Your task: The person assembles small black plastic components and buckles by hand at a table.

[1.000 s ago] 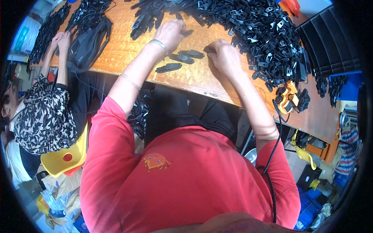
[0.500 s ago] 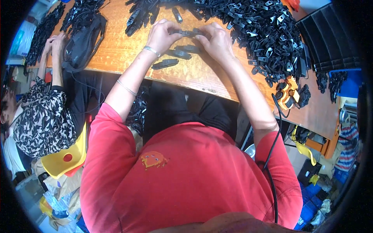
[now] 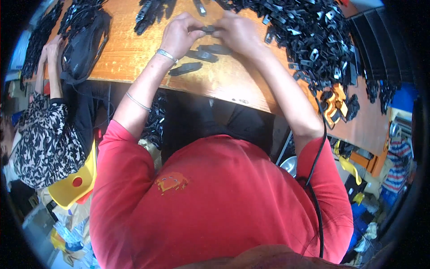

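Note:
Over the wooden table (image 3: 130, 58), both hands meet at a small black plastic part (image 3: 208, 30). My left hand (image 3: 180, 34) pinches its left end between thumb and fingers. At the right end, my right hand (image 3: 242, 35) has its fingers closed on the same part, slightly smeared by motion. Its fingers hide much of the piece, so its exact kind cannot be told. Below the hands lie a black elongated part (image 3: 185, 68), another black part (image 3: 201, 55) and a third one (image 3: 216, 49) close beside it.
A large heap of small black parts (image 3: 309, 42) covers the right of the table, with a yellow-orange tool (image 3: 333, 105) near its edge. Black bundles (image 3: 152, 13) lie at the back. A co-worker's hands (image 3: 53, 47) rest by a black bag (image 3: 85, 49) on the left.
My hands have drawn closer together around the black part, the right one moving inward. The whole view has shifted a little, so the table sits higher in the picture.

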The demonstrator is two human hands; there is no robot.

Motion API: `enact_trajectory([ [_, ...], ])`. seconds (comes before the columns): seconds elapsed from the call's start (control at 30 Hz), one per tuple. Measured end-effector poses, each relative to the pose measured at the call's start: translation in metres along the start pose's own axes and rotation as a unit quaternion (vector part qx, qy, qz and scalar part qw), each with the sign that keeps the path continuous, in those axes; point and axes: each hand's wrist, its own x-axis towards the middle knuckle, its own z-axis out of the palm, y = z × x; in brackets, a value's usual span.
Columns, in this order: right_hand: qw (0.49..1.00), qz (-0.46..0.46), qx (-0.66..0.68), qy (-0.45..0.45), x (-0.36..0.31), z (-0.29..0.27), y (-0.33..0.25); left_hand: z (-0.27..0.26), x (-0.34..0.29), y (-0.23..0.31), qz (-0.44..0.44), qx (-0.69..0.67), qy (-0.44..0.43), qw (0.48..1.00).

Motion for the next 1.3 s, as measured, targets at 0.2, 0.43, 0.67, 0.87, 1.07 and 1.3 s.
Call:
enact_trajectory([
  [0.2,1.000,-0.029,-0.002,0.002,0.001,-0.005,-0.007,-0.008,0.008,0.005,-0.042,0.012,-0.063,0.997],
  [0.43,0.990,0.066,-0.128,-0.006,-0.072,-0.076,0.010,-0.023,0.020,0.002,-0.003,0.053,-0.069,0.996],
  [0.67,0.980,0.075,-0.175,-0.054,-0.080,-0.082,0.038,-0.004,0.055,-0.013,0.105,0.294,0.024,0.950],
  [0.87,0.975,0.107,-0.188,-0.052,-0.066,-0.084,0.039,-0.001,0.056,-0.001,0.071,0.315,-0.006,0.946],
  [1.07,0.989,0.083,-0.102,0.074,-0.059,-0.072,0.016,0.003,0.041,0.018,0.002,0.205,-0.076,0.976],
  [1.3,0.992,0.113,0.019,0.051,-0.070,-0.046,0.011,-0.009,0.024,0.015,-0.035,0.142,-0.039,0.989],
])
